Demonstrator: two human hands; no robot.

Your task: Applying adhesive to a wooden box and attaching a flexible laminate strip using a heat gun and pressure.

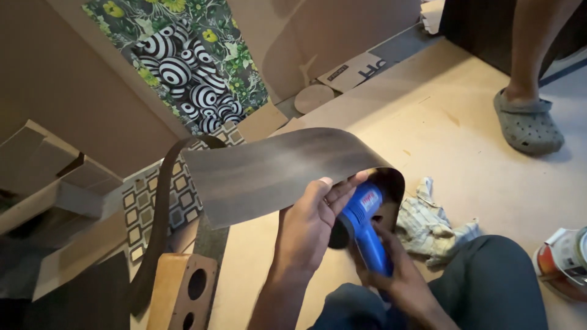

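1. With the dark veneer strip [269,171] curled over on itself and pinched only at its near edge by the left hand [312,223], liable to spring back flat if the fingers slacken; left grip clenched on the strip's edge, thumb under and fingers on top.
2. Held in the right hand [397,278]: a blue heat gun [364,223], right grip wrapped round its handle, nozzle aimed up into the curl, right beside the left fingers. Burn risk to those fingers, given how near they sit to the nozzle.
3. Scorching or blistering of the strip's underside, if hot air dwells on one spot inside the bend.
4. Cracking along the grain, if bent tighter while cold; hard to tell from here how soft the strip already is.
5. Far end of the strip trailing down past a wooden block with round holes [183,293] at lower left; possible snag or kink there.
6. On the plywood floor [428,116] just beside the gun: a crumpled work glove [428,226], unworn, close enough to catch stray heat.
7. At the right edge, a tin [565,260] near the knee; a knock could tip it.
8. Another person's foot in a grey clog [529,125] standing well apart.
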